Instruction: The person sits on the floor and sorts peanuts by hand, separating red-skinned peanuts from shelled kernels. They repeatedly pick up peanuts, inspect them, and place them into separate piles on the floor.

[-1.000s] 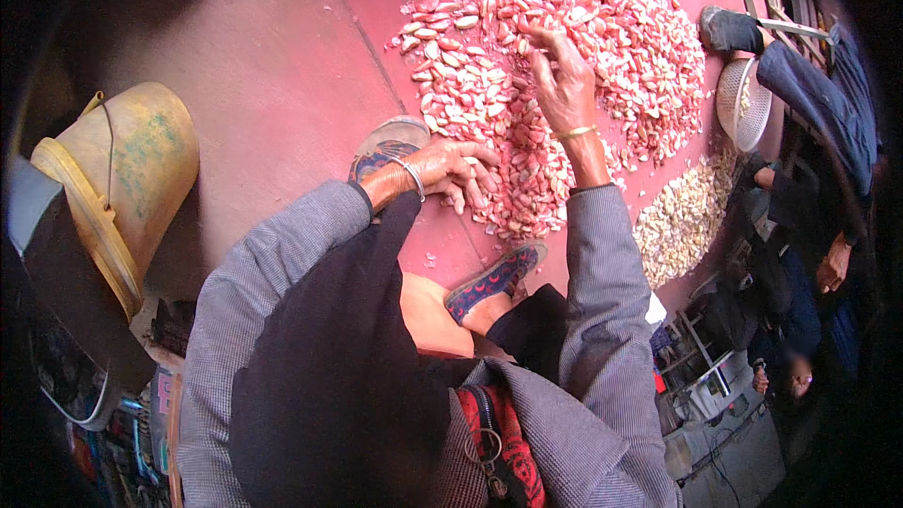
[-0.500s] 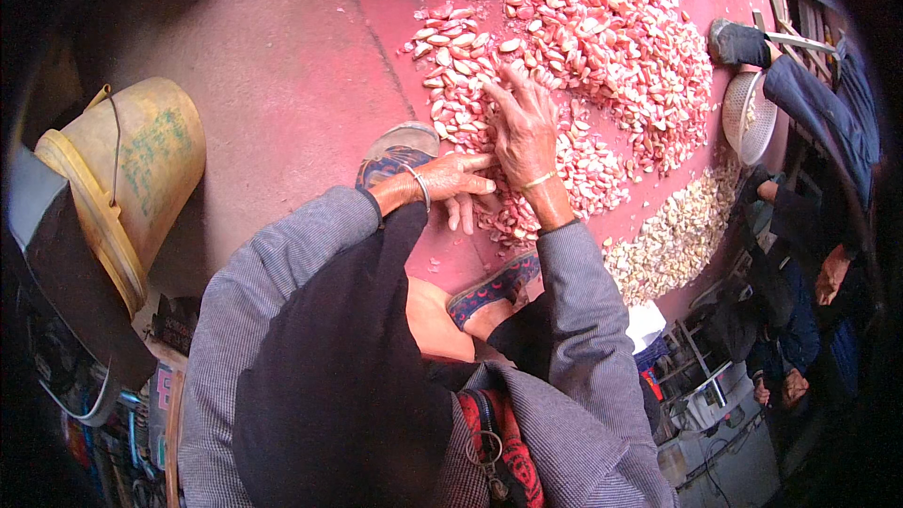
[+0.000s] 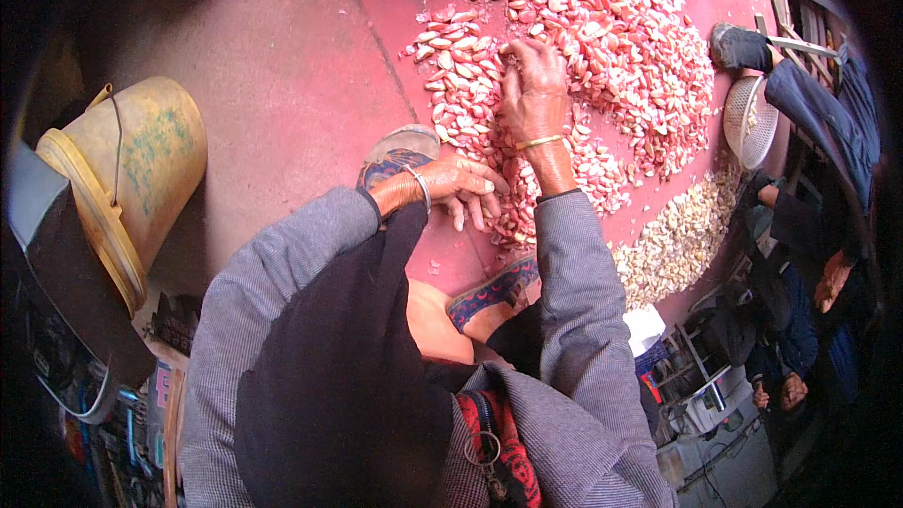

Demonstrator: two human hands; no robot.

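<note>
A broad heap of flat, oval, pink-and-cream pieces (image 3: 635, 56), like large seeds or cloves, is spread on the reddish floor. Over its left part my right hand (image 3: 536, 85), with a gold-coloured bangle, is bent downward. Its fingers are curled in and their tips are hidden, so I cannot make out what they hold. My left hand (image 3: 463, 190), with a silver-coloured bangle, hovers at the near edge of the heap. Its fingers are loosely apart with nothing seen in them. A smaller group of pieces (image 3: 456, 52) lies left of my right hand.
A pile of pale, smaller bits (image 3: 673, 240) lies to the right, near a white perforated basket (image 3: 750, 122). A yellowish bucket (image 3: 155, 160) lies tipped on the left. My shoes (image 3: 409, 146) flank the near edge of the heap. Other people's legs (image 3: 818, 132) and hands show at the right.
My right hand has moved slightly away from me, and its fingers have gone from stretched toward the left to curled. My left hand has shifted a little to the right.
</note>
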